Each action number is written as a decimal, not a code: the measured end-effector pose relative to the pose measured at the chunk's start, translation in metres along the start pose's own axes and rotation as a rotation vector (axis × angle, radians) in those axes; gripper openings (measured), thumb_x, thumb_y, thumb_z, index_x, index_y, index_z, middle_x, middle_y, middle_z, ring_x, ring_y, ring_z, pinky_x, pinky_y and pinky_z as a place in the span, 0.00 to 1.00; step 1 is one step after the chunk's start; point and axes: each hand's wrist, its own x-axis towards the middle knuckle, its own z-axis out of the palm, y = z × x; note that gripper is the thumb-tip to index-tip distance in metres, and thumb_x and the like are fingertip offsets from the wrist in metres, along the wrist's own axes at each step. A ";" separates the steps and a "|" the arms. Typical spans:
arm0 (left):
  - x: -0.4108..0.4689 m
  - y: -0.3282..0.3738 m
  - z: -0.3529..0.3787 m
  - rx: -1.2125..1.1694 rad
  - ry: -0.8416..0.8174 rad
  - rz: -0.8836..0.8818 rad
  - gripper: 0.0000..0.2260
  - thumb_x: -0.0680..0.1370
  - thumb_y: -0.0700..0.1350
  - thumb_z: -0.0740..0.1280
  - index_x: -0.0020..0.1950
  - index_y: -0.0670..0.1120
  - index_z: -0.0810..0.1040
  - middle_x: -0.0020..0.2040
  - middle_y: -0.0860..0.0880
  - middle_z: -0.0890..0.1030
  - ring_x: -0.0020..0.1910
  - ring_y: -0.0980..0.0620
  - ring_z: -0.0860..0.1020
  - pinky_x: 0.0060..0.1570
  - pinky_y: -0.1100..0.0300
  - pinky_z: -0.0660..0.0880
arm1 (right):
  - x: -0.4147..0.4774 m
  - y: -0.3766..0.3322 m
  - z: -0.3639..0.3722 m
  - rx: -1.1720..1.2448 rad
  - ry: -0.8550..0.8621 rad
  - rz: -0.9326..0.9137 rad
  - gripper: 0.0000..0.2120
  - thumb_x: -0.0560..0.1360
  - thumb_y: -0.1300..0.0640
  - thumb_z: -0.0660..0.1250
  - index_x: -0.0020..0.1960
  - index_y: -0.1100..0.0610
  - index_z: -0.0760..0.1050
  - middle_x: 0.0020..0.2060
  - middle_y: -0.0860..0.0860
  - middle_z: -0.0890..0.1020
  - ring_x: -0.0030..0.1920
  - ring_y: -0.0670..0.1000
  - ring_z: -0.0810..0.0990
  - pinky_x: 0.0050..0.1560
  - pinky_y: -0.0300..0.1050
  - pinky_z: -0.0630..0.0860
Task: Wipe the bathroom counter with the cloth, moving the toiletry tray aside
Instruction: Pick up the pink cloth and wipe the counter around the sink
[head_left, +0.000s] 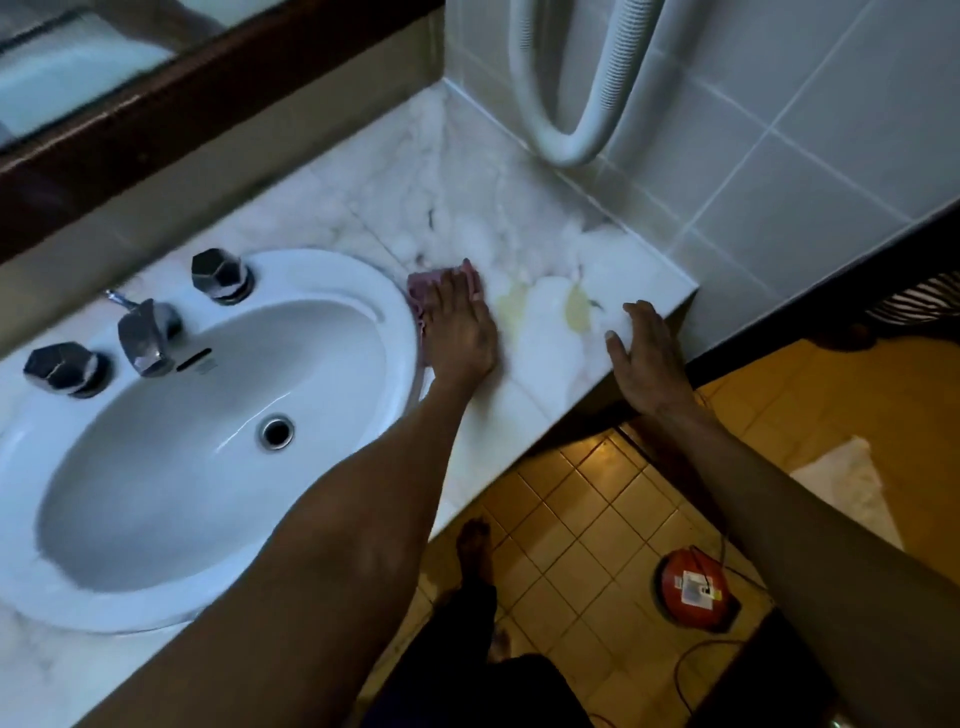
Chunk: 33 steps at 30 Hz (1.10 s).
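Observation:
A pink cloth (422, 291) lies on the white marble counter (493, 208), right beside the sink's rim. My left hand (460, 327) presses flat on the cloth, with most of the cloth hidden under the palm and fingers. My right hand (647, 353) rests open on the counter's front right edge, fingers spread, holding nothing. Yellowish stains (574, 309) mark the marble between the two hands. No toiletry tray is in view.
A white oval sink (208, 415) with a chrome tap (145, 338) and two dark knobs fills the left. A white corrugated hose (576, 104) hangs on the tiled wall. On the yellow floor tiles lie a red round object (693, 584) and a white mat (844, 483).

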 end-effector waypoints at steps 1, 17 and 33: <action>0.001 -0.003 0.005 0.057 -0.018 0.004 0.24 0.85 0.45 0.50 0.82 0.43 0.59 0.77 0.38 0.68 0.76 0.35 0.64 0.76 0.41 0.53 | 0.007 0.006 -0.004 -0.012 0.006 0.002 0.26 0.82 0.48 0.57 0.76 0.59 0.60 0.76 0.60 0.62 0.76 0.60 0.60 0.74 0.59 0.61; -0.014 0.007 0.010 0.176 -0.137 -0.133 0.26 0.86 0.53 0.46 0.84 0.50 0.50 0.84 0.47 0.54 0.82 0.43 0.53 0.79 0.41 0.53 | 0.083 0.018 -0.018 -0.139 -0.077 -0.152 0.26 0.83 0.53 0.55 0.78 0.62 0.56 0.79 0.59 0.54 0.79 0.59 0.53 0.78 0.54 0.52; -0.092 0.031 0.010 0.147 -0.024 -0.271 0.24 0.87 0.49 0.49 0.83 0.53 0.54 0.83 0.50 0.57 0.83 0.48 0.52 0.78 0.42 0.52 | 0.111 0.057 -0.006 -0.191 -0.021 -0.344 0.26 0.83 0.50 0.52 0.77 0.61 0.58 0.79 0.60 0.57 0.79 0.60 0.54 0.77 0.56 0.53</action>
